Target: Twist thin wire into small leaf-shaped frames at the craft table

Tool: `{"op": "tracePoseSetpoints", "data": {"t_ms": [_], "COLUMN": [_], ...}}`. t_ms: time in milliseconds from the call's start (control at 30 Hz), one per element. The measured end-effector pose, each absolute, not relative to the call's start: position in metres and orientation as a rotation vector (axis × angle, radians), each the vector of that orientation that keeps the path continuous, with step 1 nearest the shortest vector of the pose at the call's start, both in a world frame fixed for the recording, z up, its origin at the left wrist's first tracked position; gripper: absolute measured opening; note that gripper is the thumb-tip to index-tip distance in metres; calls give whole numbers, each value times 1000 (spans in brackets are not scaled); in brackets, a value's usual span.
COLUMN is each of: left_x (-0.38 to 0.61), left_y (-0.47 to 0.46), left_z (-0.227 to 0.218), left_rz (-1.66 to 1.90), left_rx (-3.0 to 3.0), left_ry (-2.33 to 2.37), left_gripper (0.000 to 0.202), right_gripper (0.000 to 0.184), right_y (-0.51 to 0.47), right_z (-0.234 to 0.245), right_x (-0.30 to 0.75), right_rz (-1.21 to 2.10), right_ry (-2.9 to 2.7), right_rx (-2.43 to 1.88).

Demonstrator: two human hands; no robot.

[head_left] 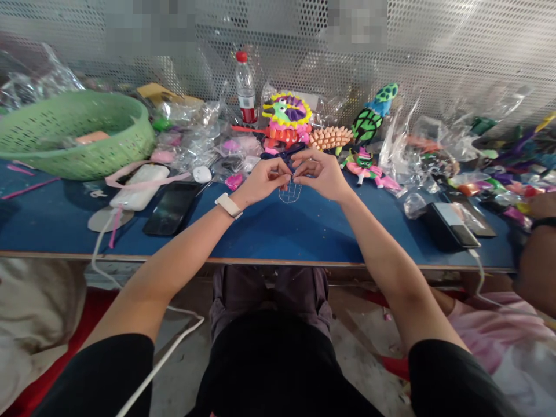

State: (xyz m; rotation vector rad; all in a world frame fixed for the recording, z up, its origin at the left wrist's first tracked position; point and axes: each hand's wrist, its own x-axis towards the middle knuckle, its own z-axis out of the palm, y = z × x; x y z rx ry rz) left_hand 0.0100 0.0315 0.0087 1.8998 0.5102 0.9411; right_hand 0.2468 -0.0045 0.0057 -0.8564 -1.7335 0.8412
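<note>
A small wire frame (290, 192), bent into a rounded cage shape, hangs just over the blue table between my hands. My left hand (270, 177) pinches its upper edge with thumb and fingertips. From the other side, my right hand (320, 172) has thumb and fingers closed on the same frame, close to the left fingertips. Something reddish shows beneath the left fingers, too small to name. Right behind my hands lies a dark blue object (278, 154), partly covered by the right fingers. Colourful clay-like figures stand beyond, among them a yellow-fringed one (288, 111) and a peach spiky one (330, 138).
A green basket (141, 130) stands at left, near a phone (170, 209) and a white power bank (141, 186) with a cable. A red-capped bottle (246, 92) is at the back. A black box (449, 226) lies right, beside a co-worker's arm (538, 260).
</note>
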Motion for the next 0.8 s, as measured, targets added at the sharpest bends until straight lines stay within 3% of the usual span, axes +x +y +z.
{"op": "tracePoseSetpoints", "data": {"t_ms": [433, 667, 800], "left_x": [12, 17, 18], "left_y": [32, 39, 42], "left_z": [6, -7, -12], "left_rz": [1011, 1230, 1273], "left_rx": [1867, 1886, 1894], "left_ry": [478, 527, 532], "left_gripper": [49, 62, 62], "right_gripper": [23, 41, 42], "right_y": [-10, 5, 8], "right_z": [5, -4, -4], "right_x": [237, 245, 247], "right_rz": [459, 640, 771], "right_ry": [-1858, -1741, -1638], "right_rx": [-891, -861, -843]}}
